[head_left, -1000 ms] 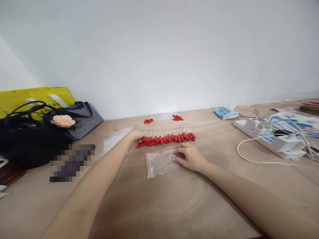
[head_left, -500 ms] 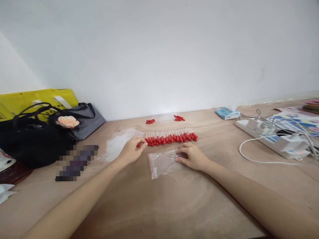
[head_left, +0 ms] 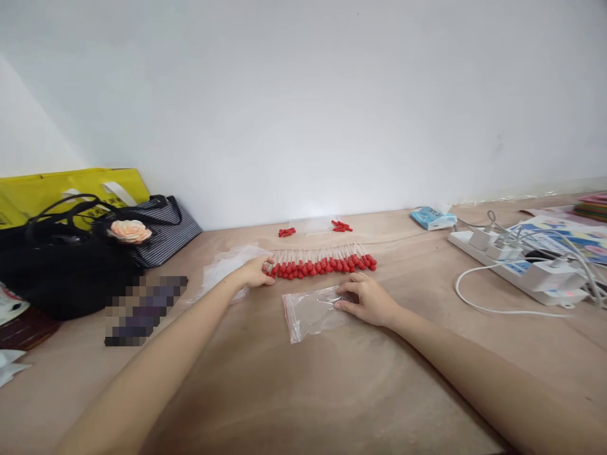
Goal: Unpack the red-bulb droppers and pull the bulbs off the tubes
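Droppers lie in a crowded row on the table, the row's long axis running left to right, its left end at the fingertips of the left hand, the nearer hand to that end. Its thumb and forefinger stand apart about the end bulbs; whether they pinch one, I cannot tell. Each dropper points roughly near to far: thin, clear stem on the far side, red bulb on the near side, some bulbs overlapping. The right hand is on the near side of the row's right part, thumb and forefinger curled with a gap between, at the right end of a clear bag; its hold is unclear.
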Demonstrator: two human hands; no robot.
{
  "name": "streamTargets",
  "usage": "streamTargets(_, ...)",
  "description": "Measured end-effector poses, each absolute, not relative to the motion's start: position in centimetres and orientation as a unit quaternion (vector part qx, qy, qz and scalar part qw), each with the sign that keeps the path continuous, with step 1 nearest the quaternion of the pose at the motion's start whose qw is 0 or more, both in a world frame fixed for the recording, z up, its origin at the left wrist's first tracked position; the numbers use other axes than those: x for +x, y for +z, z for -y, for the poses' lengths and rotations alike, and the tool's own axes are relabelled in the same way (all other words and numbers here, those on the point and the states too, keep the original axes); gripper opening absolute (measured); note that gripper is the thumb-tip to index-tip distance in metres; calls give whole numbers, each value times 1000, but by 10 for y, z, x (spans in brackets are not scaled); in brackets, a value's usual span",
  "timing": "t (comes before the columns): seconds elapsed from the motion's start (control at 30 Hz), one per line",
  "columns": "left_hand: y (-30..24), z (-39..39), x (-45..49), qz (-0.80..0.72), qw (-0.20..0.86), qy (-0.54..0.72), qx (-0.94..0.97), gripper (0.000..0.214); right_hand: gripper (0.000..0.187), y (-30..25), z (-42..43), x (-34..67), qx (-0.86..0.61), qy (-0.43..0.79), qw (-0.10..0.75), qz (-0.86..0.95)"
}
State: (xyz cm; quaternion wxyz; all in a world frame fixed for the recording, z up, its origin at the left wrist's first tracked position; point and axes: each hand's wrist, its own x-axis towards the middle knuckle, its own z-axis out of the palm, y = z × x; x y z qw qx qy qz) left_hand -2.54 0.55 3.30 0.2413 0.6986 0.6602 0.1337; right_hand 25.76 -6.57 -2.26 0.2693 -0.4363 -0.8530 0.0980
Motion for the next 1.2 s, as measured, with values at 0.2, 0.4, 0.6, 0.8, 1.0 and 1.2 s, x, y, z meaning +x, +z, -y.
streamTargets(0.2, 35, -6, -15, -636, 348, 166, 668, 61, 28, -21, 67, 257, -441, 106, 266, 851)
streamTargets(0.4, 30, -6, -12, -630, 377, 189, 651, 65, 28, -21, 67, 258, -441, 99, 268, 851)
streamTargets(0.6, 31, -3, -16, -644, 372, 201, 637, 64, 27, -18, 68, 258, -428, 101, 264, 858)
streamTargets(0.8, 38, -1, -23, -657, 342, 169, 651, 50, 26, -17, 68, 261, -409, 86, 246, 875)
streamTargets(1.0, 38, 44, 0, -577, 87, 233, 778, 31, 24, -15, 71, 260, -389, 91, 259, 879)
streamTargets(1.2, 16, 95, 25, -392, 137, 52, 908, 55, 48, -14, 83, 251, -330, 104, 191, 919)
